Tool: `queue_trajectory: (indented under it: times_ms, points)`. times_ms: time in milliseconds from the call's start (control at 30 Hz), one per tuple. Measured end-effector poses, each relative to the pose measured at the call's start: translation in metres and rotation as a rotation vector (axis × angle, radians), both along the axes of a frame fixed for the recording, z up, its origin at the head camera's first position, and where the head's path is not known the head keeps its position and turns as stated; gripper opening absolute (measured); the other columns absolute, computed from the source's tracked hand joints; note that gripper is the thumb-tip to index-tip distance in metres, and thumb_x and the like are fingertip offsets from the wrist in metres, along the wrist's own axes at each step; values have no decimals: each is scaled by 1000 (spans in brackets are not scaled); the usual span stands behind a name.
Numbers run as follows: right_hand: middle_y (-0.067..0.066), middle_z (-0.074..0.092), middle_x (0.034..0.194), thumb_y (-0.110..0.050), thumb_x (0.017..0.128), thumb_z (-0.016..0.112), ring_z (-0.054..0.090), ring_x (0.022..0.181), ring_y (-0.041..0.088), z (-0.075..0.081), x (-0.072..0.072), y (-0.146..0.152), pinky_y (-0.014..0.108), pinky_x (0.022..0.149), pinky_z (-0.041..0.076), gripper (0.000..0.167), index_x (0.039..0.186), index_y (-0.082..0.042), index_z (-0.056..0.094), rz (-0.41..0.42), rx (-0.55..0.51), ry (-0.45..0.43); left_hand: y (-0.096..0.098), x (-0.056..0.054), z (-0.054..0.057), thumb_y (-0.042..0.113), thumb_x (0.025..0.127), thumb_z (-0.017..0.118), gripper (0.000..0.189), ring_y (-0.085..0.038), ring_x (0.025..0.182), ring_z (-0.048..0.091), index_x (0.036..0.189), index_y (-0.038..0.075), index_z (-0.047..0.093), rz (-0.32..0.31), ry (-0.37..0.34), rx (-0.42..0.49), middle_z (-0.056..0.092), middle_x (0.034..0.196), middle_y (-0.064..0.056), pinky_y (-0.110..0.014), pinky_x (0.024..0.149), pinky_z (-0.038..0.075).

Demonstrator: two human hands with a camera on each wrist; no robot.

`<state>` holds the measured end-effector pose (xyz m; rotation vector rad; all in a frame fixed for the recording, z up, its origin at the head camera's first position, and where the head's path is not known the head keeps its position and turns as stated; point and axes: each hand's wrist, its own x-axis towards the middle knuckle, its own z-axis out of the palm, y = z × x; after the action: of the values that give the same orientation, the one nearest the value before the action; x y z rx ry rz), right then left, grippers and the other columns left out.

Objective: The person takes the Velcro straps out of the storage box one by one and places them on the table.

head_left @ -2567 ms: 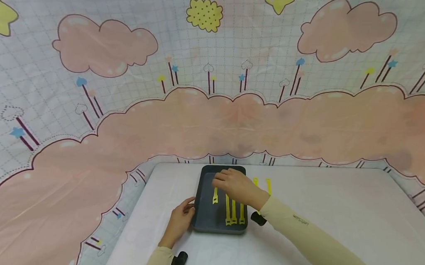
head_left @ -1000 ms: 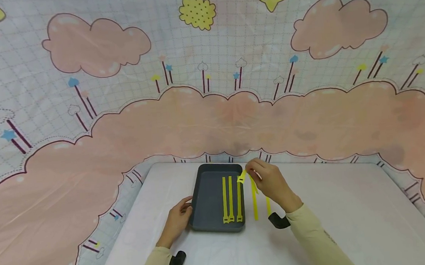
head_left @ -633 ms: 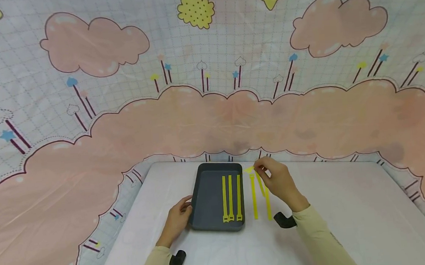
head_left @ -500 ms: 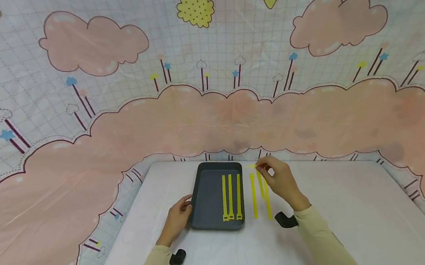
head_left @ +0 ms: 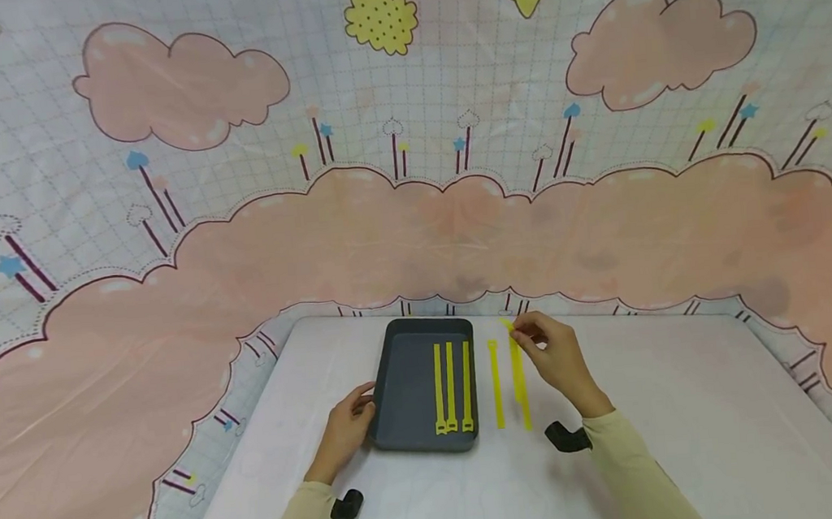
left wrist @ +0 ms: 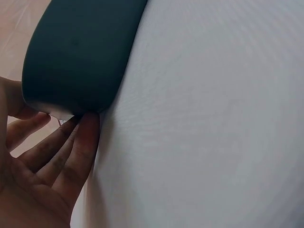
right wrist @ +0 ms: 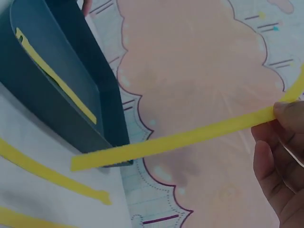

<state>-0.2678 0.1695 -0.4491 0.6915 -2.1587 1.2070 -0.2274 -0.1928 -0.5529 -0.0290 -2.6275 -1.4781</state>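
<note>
My right hand (head_left: 557, 358) pinches a yellow hook-and-loop cable tie (right wrist: 180, 140) between thumb and fingertips near its upper end, and the strap hangs down over the table. In the head view this strap overlaps another yellow tie (head_left: 527, 415) lying behind it; one more tie (head_left: 497, 387) lies just left of them, beside the tray. Three yellow ties lie side by side in the right half of the dark grey tray (head_left: 403, 399), among them the rightmost tie (head_left: 466, 386). Against the tray's left side rests my left hand (head_left: 345, 430), its fingertips (left wrist: 88, 126) touching the outer wall.
The tray stands on a white table (head_left: 662, 403) near its back edge. A printed cloth (head_left: 415, 247) with pink clouds hangs behind and around the table. Black camera mounts sit at the wrists, the right one (head_left: 568, 436) close over the table.
My right hand has lifted a tie out of the tray and carried it rightward past the rim, its head swinging up, to the ties on the table. My left hand stays at the tray.
</note>
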Motion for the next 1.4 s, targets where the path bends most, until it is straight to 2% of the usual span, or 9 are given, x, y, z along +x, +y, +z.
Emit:
queue_trajectory:
  times_ms: [200, 333, 433, 600, 867, 1400]
  points:
    - [11, 71, 83, -3, 87, 71, 64, 71, 5, -10, -6, 7, 17, 60, 53, 10, 96, -3, 66, -6, -78, -143, 1, -1, 0, 10, 97, 58, 39, -31, 108, 68, 135, 14, 59, 1, 6, 1, 70, 118, -19, -46, 93, 54]
    - [17, 70, 87, -6, 90, 69, 65, 71, 6, -16, -10, 12, 23, 59, 55, 11, 98, -1, 65, -12, -147, -286, 1, 0, 2, 10, 96, 58, 39, -32, 108, 68, 135, 13, 59, 5, 10, 0, 70, 118, -19, -46, 93, 54]
    - [21, 68, 95, -4, 92, 66, 65, 72, 7, -19, -13, 16, 28, 61, 58, 14, 103, 2, 64, -43, -174, -424, 2, 1, 3, 10, 96, 58, 39, -32, 108, 68, 135, 12, 60, 7, 11, 3, 70, 117, -19, -47, 93, 54]
    - [19, 65, 98, -7, 93, 65, 65, 72, 4, -27, -18, 26, 24, 63, 57, 19, 108, 5, 60, -59, -242, -585, 3, 1, 4, 10, 96, 58, 39, -31, 108, 68, 135, 12, 60, 8, 9, 6, 70, 117, -19, -46, 93, 54]
    - [7, 65, 92, -10, 95, 64, 65, 74, 6, -40, -26, 41, 23, 64, 56, 21, 110, 4, 59, -90, -245, -695, 2, 0, 2, 9, 96, 58, 39, -30, 108, 68, 135, 13, 59, 10, 7, 6, 70, 117, -18, -45, 93, 54]
    - [8, 66, 93, -10, 95, 63, 64, 74, 10, -61, -35, 54, 24, 63, 55, 20, 111, 2, 60, -149, -162, -850, 3, 2, 4, 6, 95, 58, 39, -32, 107, 68, 134, 8, 60, 10, 32, 6, 70, 115, -20, -46, 92, 54]
